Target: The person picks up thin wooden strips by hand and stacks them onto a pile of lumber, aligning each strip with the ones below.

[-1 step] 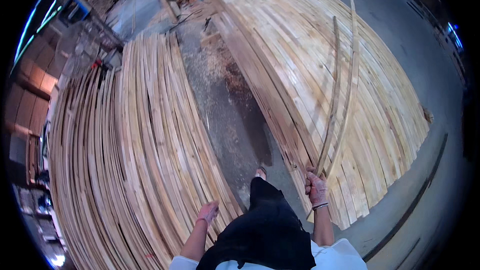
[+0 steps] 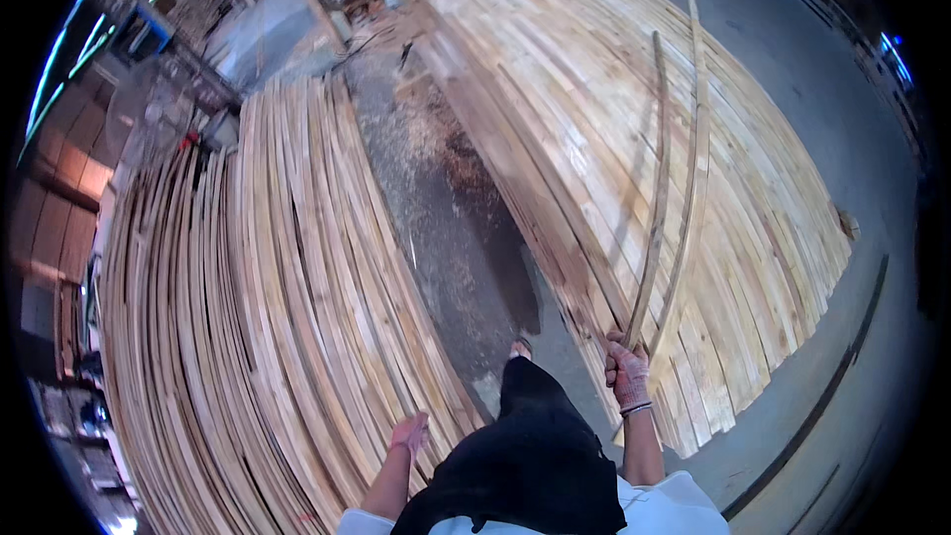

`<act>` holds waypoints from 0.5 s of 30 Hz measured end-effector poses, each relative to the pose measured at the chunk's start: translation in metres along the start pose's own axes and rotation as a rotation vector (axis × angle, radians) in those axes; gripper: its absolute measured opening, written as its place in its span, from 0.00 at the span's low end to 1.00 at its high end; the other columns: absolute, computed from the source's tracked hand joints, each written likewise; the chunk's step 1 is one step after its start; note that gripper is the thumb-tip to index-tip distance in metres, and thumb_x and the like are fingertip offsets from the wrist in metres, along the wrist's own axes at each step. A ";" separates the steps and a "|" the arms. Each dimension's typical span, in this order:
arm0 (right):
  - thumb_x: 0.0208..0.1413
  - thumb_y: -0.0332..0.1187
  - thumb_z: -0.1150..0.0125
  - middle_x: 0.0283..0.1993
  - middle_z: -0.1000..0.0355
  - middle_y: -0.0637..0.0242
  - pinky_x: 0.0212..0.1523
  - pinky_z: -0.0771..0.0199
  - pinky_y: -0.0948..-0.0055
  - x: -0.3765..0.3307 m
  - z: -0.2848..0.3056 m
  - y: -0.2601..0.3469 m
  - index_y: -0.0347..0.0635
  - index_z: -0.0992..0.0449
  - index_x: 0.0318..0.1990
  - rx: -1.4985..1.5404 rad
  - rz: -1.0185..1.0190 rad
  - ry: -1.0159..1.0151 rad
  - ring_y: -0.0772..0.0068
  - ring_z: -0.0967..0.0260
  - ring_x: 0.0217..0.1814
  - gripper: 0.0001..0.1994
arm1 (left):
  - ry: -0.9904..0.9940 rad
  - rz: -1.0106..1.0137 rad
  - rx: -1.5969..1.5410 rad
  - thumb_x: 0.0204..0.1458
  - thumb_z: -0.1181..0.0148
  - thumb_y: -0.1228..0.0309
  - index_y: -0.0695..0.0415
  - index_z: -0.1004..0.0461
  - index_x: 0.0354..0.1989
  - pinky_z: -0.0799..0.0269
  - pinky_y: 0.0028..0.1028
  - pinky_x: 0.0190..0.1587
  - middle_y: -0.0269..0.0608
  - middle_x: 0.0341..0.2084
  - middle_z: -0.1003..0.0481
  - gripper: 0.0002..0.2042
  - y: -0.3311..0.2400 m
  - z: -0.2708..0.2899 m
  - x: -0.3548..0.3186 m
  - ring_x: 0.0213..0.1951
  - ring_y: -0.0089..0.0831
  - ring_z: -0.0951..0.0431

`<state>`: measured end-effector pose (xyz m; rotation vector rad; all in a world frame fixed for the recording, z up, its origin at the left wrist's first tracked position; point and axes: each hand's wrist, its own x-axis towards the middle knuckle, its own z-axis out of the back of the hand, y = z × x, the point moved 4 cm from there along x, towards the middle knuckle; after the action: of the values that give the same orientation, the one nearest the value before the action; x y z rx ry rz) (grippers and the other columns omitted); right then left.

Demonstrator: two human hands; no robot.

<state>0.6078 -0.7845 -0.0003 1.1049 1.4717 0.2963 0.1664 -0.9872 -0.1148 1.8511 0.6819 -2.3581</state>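
My right hand (image 2: 627,374) is clutching a strip (image 2: 661,188), its length running forward; my left hand (image 2: 410,432) is hanging loose, empty.

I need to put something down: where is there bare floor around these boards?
Bare floor borders the outer side of the right stack, toward the upper right. The aisle between the stacks is open ahead of the foot, with sawdust farther up. Crowded: the left stack, packed with boards, and around the right hand, gripping a wooden strip.
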 end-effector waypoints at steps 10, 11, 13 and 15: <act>0.53 0.25 0.36 0.24 0.34 0.74 0.12 0.45 0.81 0.093 -0.156 0.085 0.40 0.25 0.47 0.128 0.008 0.015 0.82 0.40 0.16 0.13 | -0.178 -0.018 0.509 0.59 0.44 0.57 0.57 0.23 0.39 0.27 0.38 0.33 0.44 0.30 0.24 0.14 -0.086 0.093 0.051 0.29 0.37 0.23; 0.54 0.26 0.36 0.24 0.34 0.74 0.12 0.44 0.81 0.106 -0.172 0.092 0.40 0.25 0.47 0.099 0.034 0.004 0.82 0.40 0.16 0.13 | -0.153 -0.042 0.570 0.59 0.45 0.57 0.57 0.23 0.39 0.27 0.38 0.34 0.44 0.30 0.24 0.14 -0.104 0.094 0.069 0.29 0.38 0.23; 0.54 0.27 0.36 0.24 0.34 0.75 0.12 0.44 0.81 0.127 -0.206 0.101 0.40 0.25 0.46 0.041 0.074 -0.023 0.83 0.41 0.16 0.12 | -0.104 -0.106 0.663 0.59 0.46 0.58 0.56 0.23 0.38 0.27 0.39 0.35 0.44 0.29 0.23 0.14 -0.148 0.099 0.112 0.30 0.39 0.23; 0.54 0.28 0.36 0.23 0.35 0.75 0.12 0.44 0.81 0.149 -0.254 0.112 0.40 0.25 0.46 0.015 0.108 -0.064 0.83 0.41 0.16 0.12 | -0.072 -0.178 0.707 0.59 0.48 0.58 0.56 0.22 0.37 0.28 0.39 0.36 0.45 0.28 0.23 0.14 -0.213 0.104 0.161 0.31 0.40 0.23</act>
<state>0.4594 -0.5110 0.0515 1.1974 1.3624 0.3232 -0.0396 -0.8002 -0.1839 1.9613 -0.0254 -3.0393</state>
